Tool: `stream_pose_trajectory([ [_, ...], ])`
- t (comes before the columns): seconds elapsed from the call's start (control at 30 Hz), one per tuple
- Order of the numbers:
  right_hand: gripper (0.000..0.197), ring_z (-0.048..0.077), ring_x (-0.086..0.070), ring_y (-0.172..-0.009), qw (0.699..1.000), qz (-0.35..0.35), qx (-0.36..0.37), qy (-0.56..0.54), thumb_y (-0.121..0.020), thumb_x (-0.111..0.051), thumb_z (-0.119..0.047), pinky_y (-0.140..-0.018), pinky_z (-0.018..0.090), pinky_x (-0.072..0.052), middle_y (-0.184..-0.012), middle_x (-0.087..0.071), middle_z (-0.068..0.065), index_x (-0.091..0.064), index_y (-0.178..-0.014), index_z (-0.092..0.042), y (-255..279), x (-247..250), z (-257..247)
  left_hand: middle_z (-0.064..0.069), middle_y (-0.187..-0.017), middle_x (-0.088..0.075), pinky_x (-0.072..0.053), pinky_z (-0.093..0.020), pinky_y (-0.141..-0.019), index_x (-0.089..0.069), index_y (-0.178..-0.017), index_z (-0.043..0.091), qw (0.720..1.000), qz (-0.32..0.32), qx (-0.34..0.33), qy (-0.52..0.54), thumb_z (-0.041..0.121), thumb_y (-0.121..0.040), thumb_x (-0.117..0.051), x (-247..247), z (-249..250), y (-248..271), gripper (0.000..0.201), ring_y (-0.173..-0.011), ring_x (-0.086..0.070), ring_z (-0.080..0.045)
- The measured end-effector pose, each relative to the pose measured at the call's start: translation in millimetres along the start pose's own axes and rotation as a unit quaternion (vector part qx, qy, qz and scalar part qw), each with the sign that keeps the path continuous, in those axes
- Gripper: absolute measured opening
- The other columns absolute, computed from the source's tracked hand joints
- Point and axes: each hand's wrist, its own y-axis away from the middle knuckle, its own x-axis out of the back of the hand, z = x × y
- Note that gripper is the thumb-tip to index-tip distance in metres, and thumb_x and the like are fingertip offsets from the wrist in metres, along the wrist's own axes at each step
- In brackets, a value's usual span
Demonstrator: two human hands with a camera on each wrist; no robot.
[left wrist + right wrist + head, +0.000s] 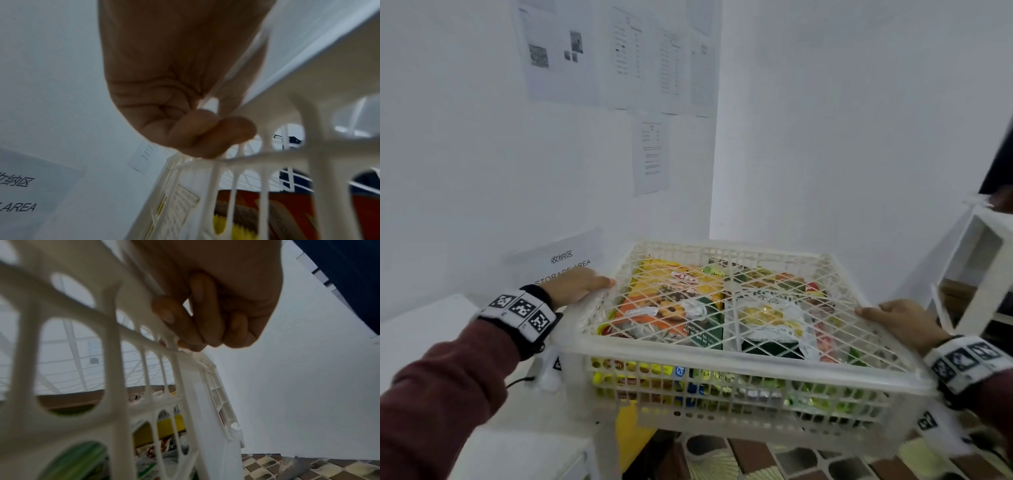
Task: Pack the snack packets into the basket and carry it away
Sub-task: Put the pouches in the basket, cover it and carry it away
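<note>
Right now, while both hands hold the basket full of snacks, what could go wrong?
1. The left hand and right hand grip only the thin rim of the basket, fingers curled under it; a slip could tip the load.
2. The lattice lid lies over the snack packets; whether it is latched cannot be seen, so tilting may spill them.
3. The white shelf stands close on the right and could be bumped.

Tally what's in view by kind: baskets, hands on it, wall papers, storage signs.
Baskets: 1
Hands gripping its rim: 2, left hand and right hand
Wall papers: at least 4, since the upper sheets overlap
Storage signs: 1
Total: at least 8
</note>
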Motion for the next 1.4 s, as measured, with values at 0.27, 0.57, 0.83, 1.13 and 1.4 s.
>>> stream_pose_trajectory([
  [0.27,0.043,0.012,-0.044,-0.032,0.998,-0.053,0.026,0.006,-0.084,-0.066,-0.026,-0.040,0.021,-0.035,-0.031,-0.048,-0.005,-0.053,-0.047,-0.008,-141.9,1.2,12.5,0.007,-0.042,-0.025,-0.028,-0.014,-0.046,-0.030,-0.045,0.017,0.998,0.012,0.062,-0.026,0.101,-0.037,-0.010,-23.2,21.9,-75.2,0.087,-0.036,-0.022,-0.005],
  [0.57,0.048,0.014,-0.039,-0.041,0.991,-0.103,0.082,0.038,-0.086,-0.063,-0.024,-0.042,0.021,-0.030,-0.022,-0.036,-0.009,-0.042,-0.044,-0.013,-251.9,-23.8,2.3,0.009,-0.041,-0.032,-0.033,-0.016,-0.050,-0.036,-0.049,0.016,0.960,0.075,0.196,0.184,0.079,-0.068,-0.046,-63.7,21.4,-120.9,0.066,-0.038,-0.029,-0.008],
  [0.83,0.038,0.010,-0.047,-0.038,0.975,-0.187,0.098,0.075,-0.085,-0.065,-0.027,-0.040,0.018,-0.037,-0.046,-0.052,-0.001,-0.054,-0.053,-0.008,-327.5,-95.3,-5.0,-0.004,-0.056,-0.051,-0.040,-0.028,-0.059,-0.052,-0.077,0.001,0.864,0.101,0.344,0.354,0.016,-0.099,-0.036,-83.4,-42.3,-149.7,0.031,-0.050,-0.047,-0.017],
  [1.13,0.033,0.009,-0.054,-0.043,0.952,-0.247,0.141,0.111,-0.087,-0.062,-0.028,-0.040,0.013,-0.041,-0.055,-0.058,0.001,-0.057,-0.060,-0.010,-383.6,-181.4,-57.7,-0.003,-0.053,-0.028,-0.019,-0.014,-0.039,-0.045,-0.126,-0.009,0.801,0.064,0.491,0.336,0.023,-0.096,-0.045,-102.1,-124.7,-168.9,0.044,-0.034,-0.027,-0.011],
  [1.4,0.028,0.009,-0.058,-0.044,0.927,-0.310,0.158,0.139,-0.087,-0.061,-0.027,-0.047,0.018,-0.047,-0.061,-0.063,0.004,-0.060,-0.065,-0.011,-415.8,-264.2,-84.8,-0.029,-0.104,-0.060,-0.046,-0.036,-0.082,-0.057,-0.111,-0.011,0.772,0.129,0.540,0.310,0.043,-0.086,-0.059,-104.9,-156.6,-184.7,0.059,-0.096,-0.059,-0.036],
])
